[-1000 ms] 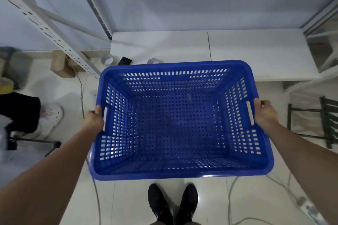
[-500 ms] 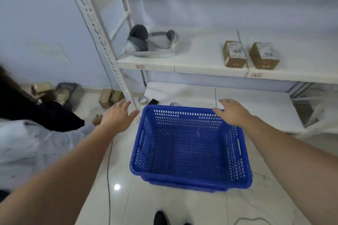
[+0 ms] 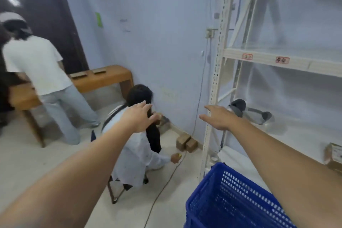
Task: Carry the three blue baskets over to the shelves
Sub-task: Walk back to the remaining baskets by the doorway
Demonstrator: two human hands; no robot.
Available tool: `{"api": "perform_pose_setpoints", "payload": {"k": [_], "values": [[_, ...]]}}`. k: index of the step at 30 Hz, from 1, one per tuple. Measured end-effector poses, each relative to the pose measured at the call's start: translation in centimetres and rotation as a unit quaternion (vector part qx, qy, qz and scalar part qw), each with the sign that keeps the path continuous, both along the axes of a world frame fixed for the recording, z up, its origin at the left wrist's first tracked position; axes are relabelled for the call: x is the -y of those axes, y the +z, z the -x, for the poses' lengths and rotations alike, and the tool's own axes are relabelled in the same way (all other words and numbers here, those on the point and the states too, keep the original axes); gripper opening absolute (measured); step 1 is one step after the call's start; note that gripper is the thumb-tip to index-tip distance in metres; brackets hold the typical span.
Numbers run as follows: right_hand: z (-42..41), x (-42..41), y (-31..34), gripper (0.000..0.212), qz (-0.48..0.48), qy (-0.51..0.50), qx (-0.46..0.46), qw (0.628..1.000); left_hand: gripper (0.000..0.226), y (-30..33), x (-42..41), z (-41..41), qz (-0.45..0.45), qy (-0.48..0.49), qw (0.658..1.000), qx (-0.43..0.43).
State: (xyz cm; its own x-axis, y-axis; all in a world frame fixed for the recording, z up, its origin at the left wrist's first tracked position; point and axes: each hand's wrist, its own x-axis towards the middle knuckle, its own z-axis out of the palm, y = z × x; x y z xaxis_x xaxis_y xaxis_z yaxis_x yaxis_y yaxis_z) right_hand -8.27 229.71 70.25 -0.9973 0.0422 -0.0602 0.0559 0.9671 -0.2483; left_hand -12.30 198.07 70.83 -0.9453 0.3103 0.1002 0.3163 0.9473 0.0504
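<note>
One blue perforated basket (image 3: pixel 227 203) rests on the floor at the lower right, in front of the white metal shelves (image 3: pixel 281 59). It looks empty. Both my hands float well above it, holding nothing. My left hand (image 3: pixel 140 116) is spread palm down in the middle of the view. My right hand (image 3: pixel 218 116) is also spread, fingers pointing left, close to the shelf's upright post. My right forearm crosses over the basket's right side. No other blue basket is visible.
A person in a white top crouches on a low stool (image 3: pixel 137 146) just left of the basket. Another person (image 3: pixel 42 72) stands by a wooden bench (image 3: pixel 103 77). A cable (image 3: pixel 166 179) trails across the floor. Headphones (image 3: pixel 248 111) and a cardboard box (image 3: pixel 333 153) lie on the shelves.
I let go of the basket, which now sits on the floor. My view has swung up and left toward the room, and both hands have risen, spread and holding nothing.
</note>
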Motion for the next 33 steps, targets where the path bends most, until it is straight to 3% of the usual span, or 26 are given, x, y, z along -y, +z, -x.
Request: {"api": "perform_pose_setpoints", "payload": {"k": [6,15,24,28,33], "values": [[6.7,20.3,3.2,0.078,0.011,0.171,-0.039,0.984,0.078,3.0,18.8,-3.8,0.011,0.173,0.985,-0.018],[8.5,51.1,4.5,0.077,0.005,0.409,-0.035,0.912,0.084,3.5,43.8,-12.6,0.009,0.391,0.92,-0.03],[11.3,70.8,4.7,0.076,-0.02,0.555,-0.047,0.831,0.076,3.1,57.3,-18.7,-0.003,0.539,0.842,-0.014],[13.4,77.9,5.0,0.078,-0.024,0.602,-0.069,0.795,0.085,2.4,61.7,-18.8,-0.025,0.594,0.804,-0.023],[15.1,87.0,4.8,0.079,-0.031,0.651,-0.059,0.756,0.074,2.6,65.3,-18.8,-0.03,0.647,0.762,-0.022]]}}
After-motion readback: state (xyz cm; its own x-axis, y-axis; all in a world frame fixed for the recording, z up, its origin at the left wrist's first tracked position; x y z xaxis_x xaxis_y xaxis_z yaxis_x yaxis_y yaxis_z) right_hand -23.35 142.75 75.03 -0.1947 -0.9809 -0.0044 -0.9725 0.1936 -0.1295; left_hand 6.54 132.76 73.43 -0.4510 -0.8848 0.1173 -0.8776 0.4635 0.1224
